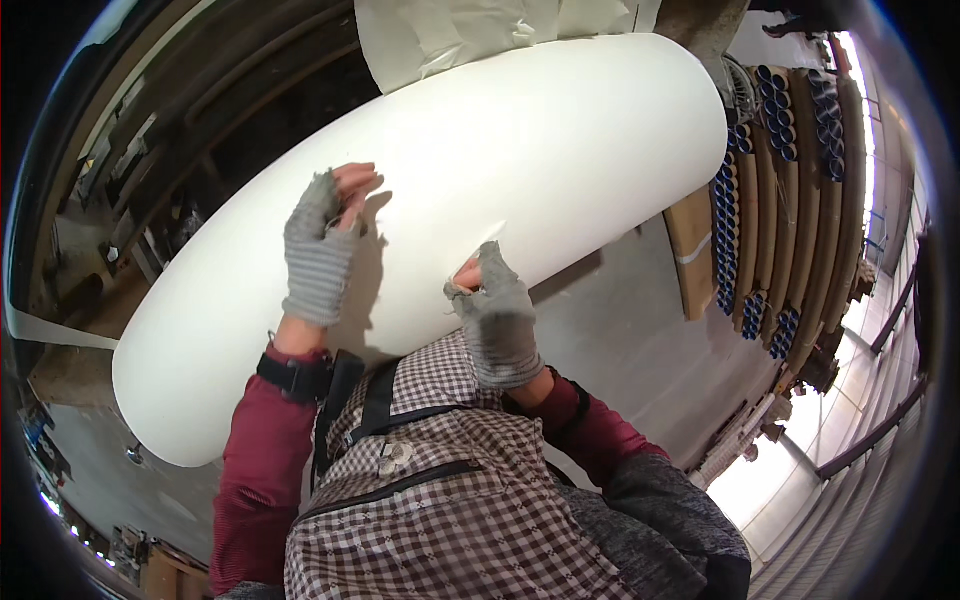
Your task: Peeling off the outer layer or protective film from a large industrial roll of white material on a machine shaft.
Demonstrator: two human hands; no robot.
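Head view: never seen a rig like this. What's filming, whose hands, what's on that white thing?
No robot here: a person wears the camera on their head, looking down, so their checkered apron shows below. The fisheye lens bends straight edges near the rim.

The left hand and right hand wear gray gloves that leave fingertips bare. Both are at a large white roll. The left hand appears to hold nothing; a small white flap shows by the right fingertips, but whether it's pinched is unclear.

Right background: long brown stock with blue-rimmed tubes.
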